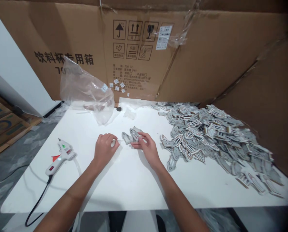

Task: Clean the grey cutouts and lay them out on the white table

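Note:
My right hand (146, 149) grips an assembled bunch of grey die-cut cardboard pieces (131, 135) at the middle of the white table (124, 190). My left hand (105, 149) sits just left of them, its fingertips pinched on a thin white strand (116, 140), possibly glue; it is too small to tell. To the right lies a large heap of similar grey cut-outs with brown edges (206, 135). A white hot glue gun (61, 156) lies on its side left of my left hand, not touched.
A crumpled clear plastic bag (85, 95) lies at the table's back left. Large cardboard carton panels (134, 48) stand behind and right of the table. The glue gun's black cord (36, 206) drops off the near edge. Printed boxes (3, 127) sit on the floor at left.

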